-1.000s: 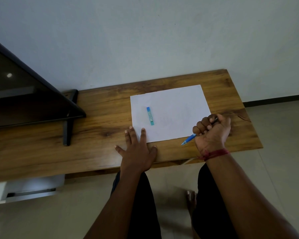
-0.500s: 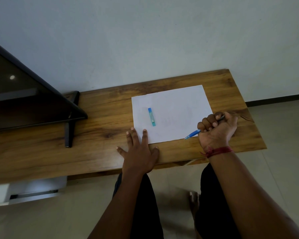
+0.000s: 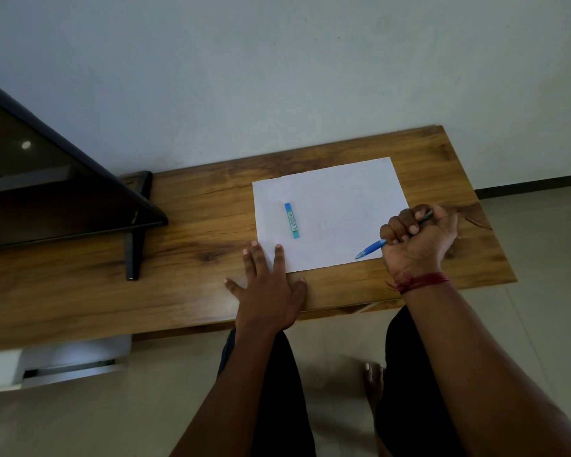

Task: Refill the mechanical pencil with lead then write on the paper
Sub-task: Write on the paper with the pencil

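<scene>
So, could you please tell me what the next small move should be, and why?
Probably the left hand reaches for the lead case: it lies untouched on the paper, while the right hand fists the pencil, not poised to write.

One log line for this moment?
left hand: fingers flat on paper corner | right hand: grips mechanical pencil, tip at paper edge | lead case: lies on paper

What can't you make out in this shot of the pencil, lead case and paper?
Head view only.
Mechanical pencil: barrel hidden inside the right hand.
Lead case: label too small to read.
Paper: any marks too faint; near corner under the left hand.
Black screen: cut off by the left edge.
</scene>
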